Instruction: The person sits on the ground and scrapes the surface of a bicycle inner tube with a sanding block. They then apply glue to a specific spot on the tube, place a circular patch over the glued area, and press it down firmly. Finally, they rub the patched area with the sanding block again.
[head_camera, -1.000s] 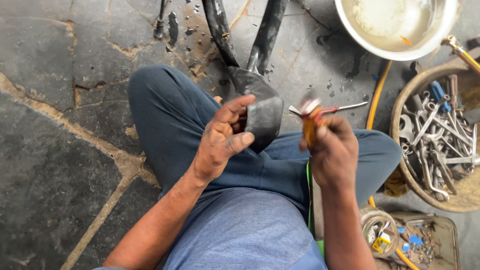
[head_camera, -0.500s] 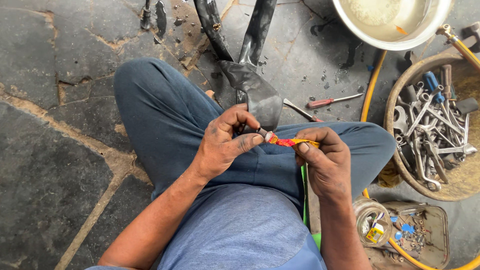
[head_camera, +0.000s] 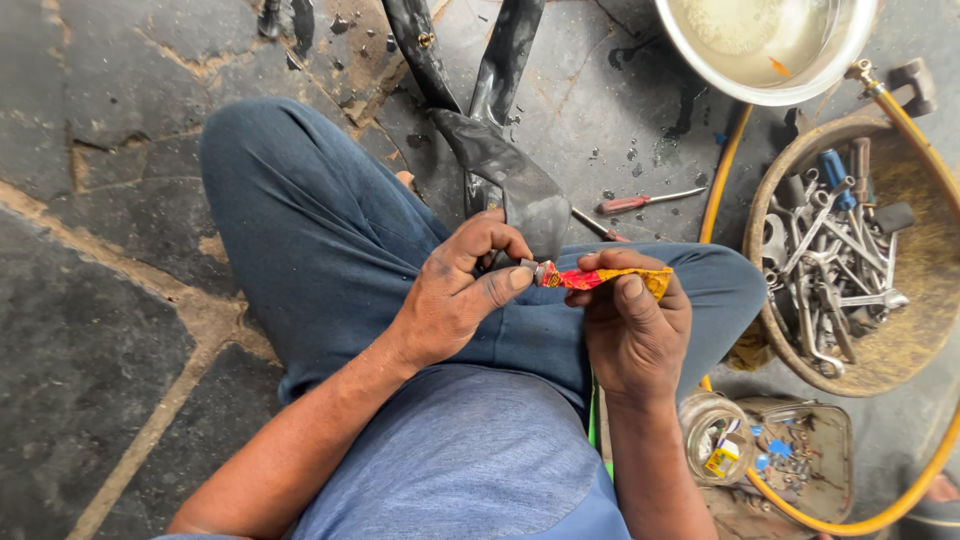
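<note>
Black rubber inner tube (head_camera: 520, 190) drapes over the knee. Right hand (head_camera: 632, 330) grips a crumpled red-and-yellow glue tube (head_camera: 600, 278); left hand (head_camera: 462, 290) pinches its nozzle end, probably the cap. Uncapping stage, I'd say; next needs a steady twist.

Soft, even daylight falls from above, casting only faint shadows on the stone floor (head_camera: 90, 330). Mild glare gleams off the metal bowl (head_camera: 690, 50). Focus is sharp throughout, edges slightly stretched.
</note>
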